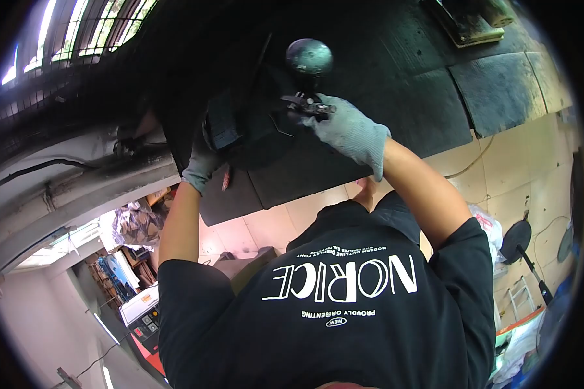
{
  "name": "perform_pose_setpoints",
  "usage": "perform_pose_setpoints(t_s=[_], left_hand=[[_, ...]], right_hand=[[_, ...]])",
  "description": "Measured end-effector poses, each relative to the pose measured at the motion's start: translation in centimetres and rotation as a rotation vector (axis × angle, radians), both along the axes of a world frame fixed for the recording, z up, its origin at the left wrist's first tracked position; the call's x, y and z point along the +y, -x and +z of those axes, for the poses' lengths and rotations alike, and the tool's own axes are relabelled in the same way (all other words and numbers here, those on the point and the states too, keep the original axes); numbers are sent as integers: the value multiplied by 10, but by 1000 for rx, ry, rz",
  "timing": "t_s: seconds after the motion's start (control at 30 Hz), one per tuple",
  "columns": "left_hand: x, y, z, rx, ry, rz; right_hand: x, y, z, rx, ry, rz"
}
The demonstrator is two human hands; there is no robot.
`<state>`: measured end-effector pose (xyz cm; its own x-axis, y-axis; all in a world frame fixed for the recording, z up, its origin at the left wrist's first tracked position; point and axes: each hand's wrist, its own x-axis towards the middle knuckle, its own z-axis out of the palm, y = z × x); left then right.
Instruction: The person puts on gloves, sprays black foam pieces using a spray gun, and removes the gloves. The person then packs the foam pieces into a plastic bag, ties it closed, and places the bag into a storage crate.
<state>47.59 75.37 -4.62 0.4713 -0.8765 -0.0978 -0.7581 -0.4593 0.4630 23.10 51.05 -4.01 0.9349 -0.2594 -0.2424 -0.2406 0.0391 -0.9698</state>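
My right hand, in a grey glove, is closed around the body of a spray gun. A shiny round metal cup sits on the gun's far side. My left hand, also gloved, is at the left part of the dark work surface, its fingers closed against a dark rectangular block. Shadow hides part of those fingers. Between the hands lies a thin bent metal piece. A small red object lies just right of my left wrist.
A metal fixture stands at the back right of the surface. Window bars are at the upper left. A black disc on a pole stands at the right. A white machine is at the lower left.
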Motion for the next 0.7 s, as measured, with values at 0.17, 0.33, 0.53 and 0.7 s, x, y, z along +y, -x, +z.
perform_pose_setpoints(t_s=[0.17, 0.33, 0.53, 0.7], left_hand=[[5, 3, -2, 86, 48, 39], [5, 8, -1, 99, 42, 41], [0, 15, 4, 191, 72, 84], [4, 11, -2, 137, 53, 36]], right_hand=[[-12, -12, 9, 138, 98, 110], [0, -25, -6, 42, -95, 90], [-11, -38, -14, 63, 10, 85], [-9, -42, -17, 80, 109, 180]])
